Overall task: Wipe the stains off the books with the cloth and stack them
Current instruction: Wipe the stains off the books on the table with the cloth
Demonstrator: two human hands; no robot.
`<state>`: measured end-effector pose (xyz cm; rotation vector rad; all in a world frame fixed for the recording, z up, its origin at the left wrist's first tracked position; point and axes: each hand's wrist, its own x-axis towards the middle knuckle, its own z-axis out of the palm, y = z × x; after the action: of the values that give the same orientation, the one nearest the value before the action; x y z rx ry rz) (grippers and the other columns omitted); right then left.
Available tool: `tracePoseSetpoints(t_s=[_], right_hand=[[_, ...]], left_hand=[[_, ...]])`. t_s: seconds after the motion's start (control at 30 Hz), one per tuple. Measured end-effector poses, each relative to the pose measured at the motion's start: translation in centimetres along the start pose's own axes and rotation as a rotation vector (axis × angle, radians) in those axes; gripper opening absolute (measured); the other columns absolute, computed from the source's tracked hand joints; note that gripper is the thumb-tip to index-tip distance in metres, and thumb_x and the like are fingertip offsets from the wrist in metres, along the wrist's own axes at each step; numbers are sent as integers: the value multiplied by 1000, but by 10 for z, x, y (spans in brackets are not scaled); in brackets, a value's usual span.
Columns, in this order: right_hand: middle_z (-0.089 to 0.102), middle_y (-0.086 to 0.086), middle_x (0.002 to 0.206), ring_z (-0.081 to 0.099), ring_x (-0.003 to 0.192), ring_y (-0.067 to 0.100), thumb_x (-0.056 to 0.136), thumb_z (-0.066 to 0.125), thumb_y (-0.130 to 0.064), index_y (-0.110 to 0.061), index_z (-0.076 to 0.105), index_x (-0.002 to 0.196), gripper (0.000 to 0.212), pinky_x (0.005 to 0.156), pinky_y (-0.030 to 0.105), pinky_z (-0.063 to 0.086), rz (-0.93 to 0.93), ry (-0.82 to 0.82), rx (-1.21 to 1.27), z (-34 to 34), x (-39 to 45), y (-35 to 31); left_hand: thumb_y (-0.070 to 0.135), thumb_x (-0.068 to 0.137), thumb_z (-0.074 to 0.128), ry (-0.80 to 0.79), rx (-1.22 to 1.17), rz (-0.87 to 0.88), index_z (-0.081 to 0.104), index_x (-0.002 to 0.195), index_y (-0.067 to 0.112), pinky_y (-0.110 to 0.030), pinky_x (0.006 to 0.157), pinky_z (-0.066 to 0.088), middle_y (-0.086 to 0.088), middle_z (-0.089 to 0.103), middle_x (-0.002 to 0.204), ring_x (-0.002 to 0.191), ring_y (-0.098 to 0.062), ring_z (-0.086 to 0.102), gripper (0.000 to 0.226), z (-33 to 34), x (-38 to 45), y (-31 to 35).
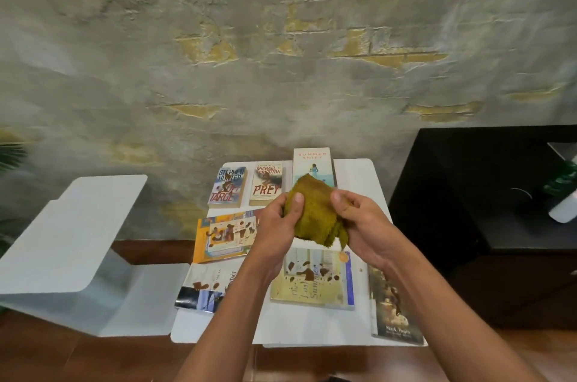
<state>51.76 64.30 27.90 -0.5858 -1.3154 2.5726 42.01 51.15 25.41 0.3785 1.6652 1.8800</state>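
Both hands hold a folded olive-yellow cloth (315, 216) above a small white table (359, 175). My left hand (278, 219) grips its left edge with the thumb on top. My right hand (359, 222) pinches its right side. Several paperbacks lie flat on the table. At the back are a Stephen Hunter book (228, 186), "Prey" (267, 183) and "Summer Shift" (312, 164). An orange illustrated book (223, 236) lies mid-left. In front are a pale book (207, 286), "The Last Summer" (312, 280) and a Mark Twain book (393, 310). Brown stains mark several covers.
A white chair (71, 241) stands to the left of the table. A black cabinet (487, 200) stands on the right, with a white bottle (565, 210) on it. A rough plaster wall rises right behind the table. The floor is reddish-brown.
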Motion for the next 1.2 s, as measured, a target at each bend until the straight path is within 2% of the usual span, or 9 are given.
tracePoseSetpoints(t_s=[0.2, 0.3, 0.43, 0.6, 0.67, 0.77, 0.9, 1.0, 1.2], right_hand=[[65, 25, 124, 64, 116, 39, 90, 60, -16, 5, 57, 127, 42, 94, 48, 55, -7, 1, 26, -25, 13, 6], [67, 21, 124, 66, 113, 35, 90, 59, -21, -3, 58, 126, 40, 90, 45, 58, -19, 37, -13, -37, 16, 12], [67, 19, 123, 65, 112, 35, 89, 60, -22, -7, 60, 120, 34, 91, 46, 57, 4, 29, -1, -59, 17, 21], [57, 30, 132, 55, 125, 44, 86, 73, -33, 1, 50, 126, 58, 102, 60, 46, 141, -38, 99, -84, 13, 41], [58, 31, 132, 56, 125, 43, 88, 72, -29, -2, 51, 121, 48, 102, 58, 46, 193, -83, 143, -93, 11, 53], [62, 29, 126, 64, 114, 39, 70, 89, -32, -2, 55, 120, 67, 95, 54, 53, 223, -67, 139, -99, 9, 64], [66, 22, 114, 68, 99, 32, 82, 71, -29, -3, 60, 118, 46, 82, 46, 60, 196, 124, 115, -102, 11, 75], [70, 13, 107, 71, 91, 24, 86, 67, -27, -11, 63, 118, 36, 71, 37, 60, 135, 243, -74, -110, 12, 77], [75, 1, 103, 72, 96, 21, 91, 69, -33, -20, 70, 115, 27, 89, 48, 58, 136, 393, -590, -142, 9, 97]], left_hand=[[44, 90, 64, 93, 15, 0, 56, 120, 23, -26, 74, 58, -9, 71, 110, 101, -21, 70, 37, 23, 3, -17], [31, 96, 66, 194, 202, 144, 56, 111, 27, -15, 77, 52, -1, 63, 111, 102, -10, 62, 18, 40, 4, -29], [39, 92, 70, 264, 495, 192, 58, 102, 44, -25, 90, 46, 7, 51, 115, 110, -10, 51, 17, 45, 12, -49], [40, 79, 82, 365, 542, 136, 51, 107, 30, -25, 78, 48, 13, 50, 106, 90, -2, 51, 43, 44, 5, -75], [40, 78, 83, 379, 546, 97, 51, 101, 28, -22, 73, 45, 12, 52, 99, 82, -5, 50, 41, 42, -3, -89], [34, 83, 81, 332, 488, 58, 54, 93, 31, -18, 66, 44, 9, 58, 91, 73, -8, 51, 29, 43, -15, -101], [30, 91, 73, 303, 491, 26, 60, 99, 27, -13, 68, 46, 9, 64, 94, 81, -10, 60, 16, 34, -20, -111], [37, 91, 72, 378, 629, -62, 60, 109, 24, -24, 78, 51, 9, 62, 102, 92, -10, 61, 25, 8, -18, -131], [51, 86, 72, 313, 1044, -261, 44, 140, 17, -39, 105, 38, -5, 46, 138, 130, -24, 41, 70, -41, -23, -165]])
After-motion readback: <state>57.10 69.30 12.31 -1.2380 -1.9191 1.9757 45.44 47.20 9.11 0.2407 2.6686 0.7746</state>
